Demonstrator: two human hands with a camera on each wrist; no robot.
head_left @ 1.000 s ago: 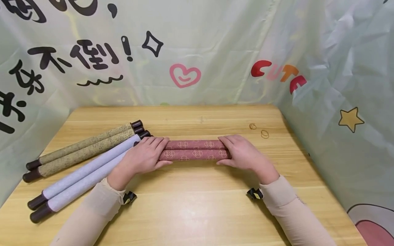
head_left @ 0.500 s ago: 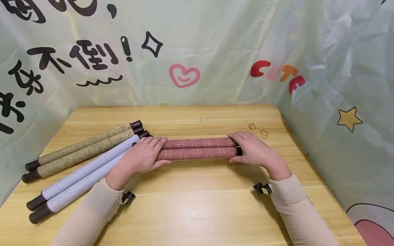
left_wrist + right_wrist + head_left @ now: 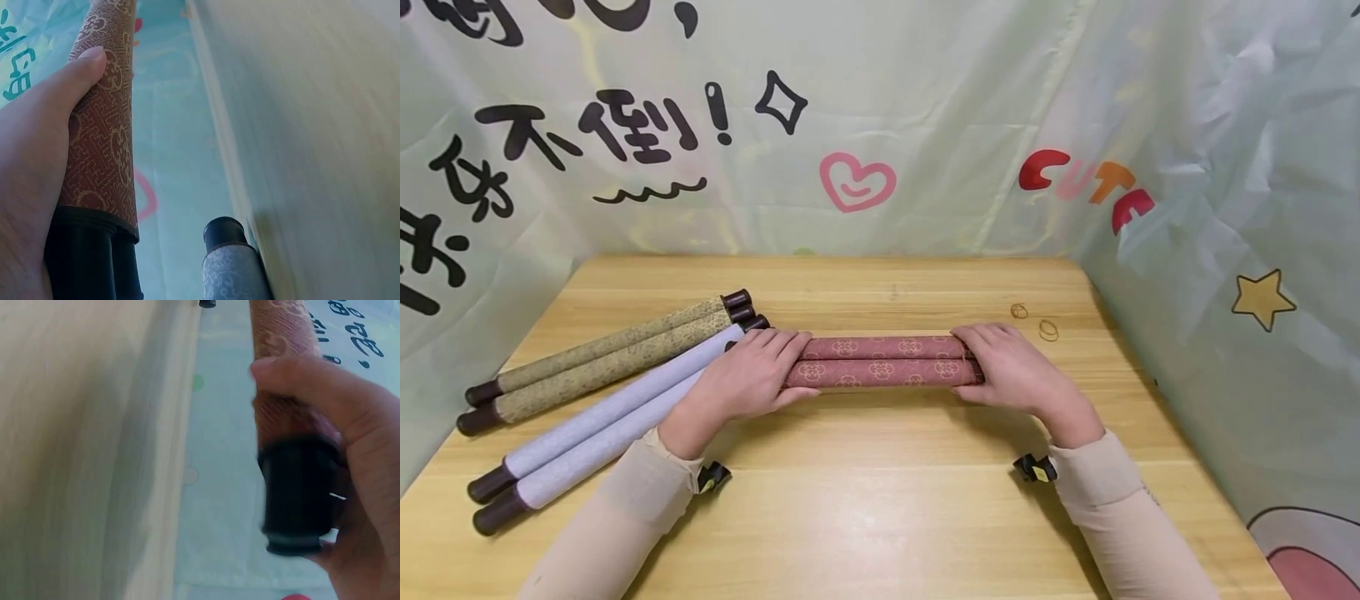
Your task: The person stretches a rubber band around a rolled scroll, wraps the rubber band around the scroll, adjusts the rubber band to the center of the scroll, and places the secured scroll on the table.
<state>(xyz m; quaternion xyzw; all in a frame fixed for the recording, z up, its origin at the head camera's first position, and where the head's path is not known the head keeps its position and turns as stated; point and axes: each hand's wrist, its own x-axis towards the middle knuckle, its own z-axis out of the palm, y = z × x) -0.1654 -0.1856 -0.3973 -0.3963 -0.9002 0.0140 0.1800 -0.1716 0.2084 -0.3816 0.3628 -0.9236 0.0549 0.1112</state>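
Both hands hold a pair of side-by-side dark red rolls of a hanging scroll (image 3: 880, 372), patterned with gold flowers, level above the table. My left hand (image 3: 748, 371) grips the left end, fingers over the top and thumb along the near side. In the left wrist view that thumb lies on the patterned cloth, beside the black end knobs (image 3: 81, 256). Around the right end curl the fingers and thumb of my right hand (image 3: 1018, 371). A black knob (image 3: 297, 494) sticks out past that thumb in the right wrist view. A thin line resembling a band crosses the rolls there.
Left on the wooden table (image 3: 865, 500) lie a pale blue double-rolled scroll (image 3: 617, 425) and an olive-gold one (image 3: 617, 358), both with dark knobs. Rubber bands (image 3: 1048, 331) lie at the back right. Printed cloth walls (image 3: 940, 100) stand behind and at the sides.
My right hand has slid right along the red scroll to its end, baring more patterned cloth, then shifted slightly back left. The left hand keeps its grip. The head view has tilted slightly.
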